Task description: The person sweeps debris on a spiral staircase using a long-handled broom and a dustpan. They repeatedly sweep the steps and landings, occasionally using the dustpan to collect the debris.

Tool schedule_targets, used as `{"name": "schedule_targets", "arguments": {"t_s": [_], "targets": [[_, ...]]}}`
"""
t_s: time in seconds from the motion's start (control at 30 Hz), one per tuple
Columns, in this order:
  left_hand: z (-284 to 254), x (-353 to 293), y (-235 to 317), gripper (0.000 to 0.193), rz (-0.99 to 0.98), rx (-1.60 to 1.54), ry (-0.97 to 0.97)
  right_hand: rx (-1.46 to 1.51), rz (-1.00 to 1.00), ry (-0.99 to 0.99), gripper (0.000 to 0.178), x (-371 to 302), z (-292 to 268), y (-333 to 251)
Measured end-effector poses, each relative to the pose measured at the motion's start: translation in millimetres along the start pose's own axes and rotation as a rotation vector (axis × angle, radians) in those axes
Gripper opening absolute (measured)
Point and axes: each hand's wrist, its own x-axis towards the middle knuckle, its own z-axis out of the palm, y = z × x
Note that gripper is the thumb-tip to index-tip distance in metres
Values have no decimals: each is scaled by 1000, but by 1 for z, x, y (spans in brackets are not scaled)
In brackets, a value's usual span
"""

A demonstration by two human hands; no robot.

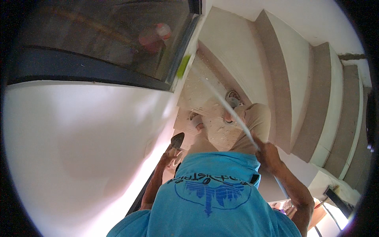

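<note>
In my right hand (267,153) is the long pale handle of a broom (229,107), the fingers wrapped round it by my right thigh. The handle slants up and to the left, blurred along its far half. A bright green broom head (183,66) shows close to the wall's edge beside the dark window frame; its bristles are too smeared to make out. Low on the left, my left hand (170,158) grips a small trowel (177,140), its dark pointed blade turned upward next to the white wall.
Dusty steps (215,134) with pale crumbs lie under my sandalled feet. Winding stairs (312,98) curve down the right side. A white wall (83,138) and a dark-framed window (118,66) stand close on the left. Dark and bright objects (335,199) sit at lower right.
</note>
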Motion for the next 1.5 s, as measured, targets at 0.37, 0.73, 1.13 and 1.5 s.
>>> {"name": "schedule_targets", "arguments": {"t_s": [0.37, 0.73, 1.13, 1.5], "targets": [[4, -4, -12, 44, -27, -36, -11, 419, -4, 260, 67, 42, -37, 6], [-3, -10, -15, 43, -50, -43, -24, 387, -138, 533, 64, 230, -15, 15], [-3, 0, -18, 42, -69, -62, -42, 247, -28, 352, 72, 122, -59, 11], [-3, -6, -15, 42, -70, -55, -41, 22, 84, 105, 73, 67, -21, 7]]}}
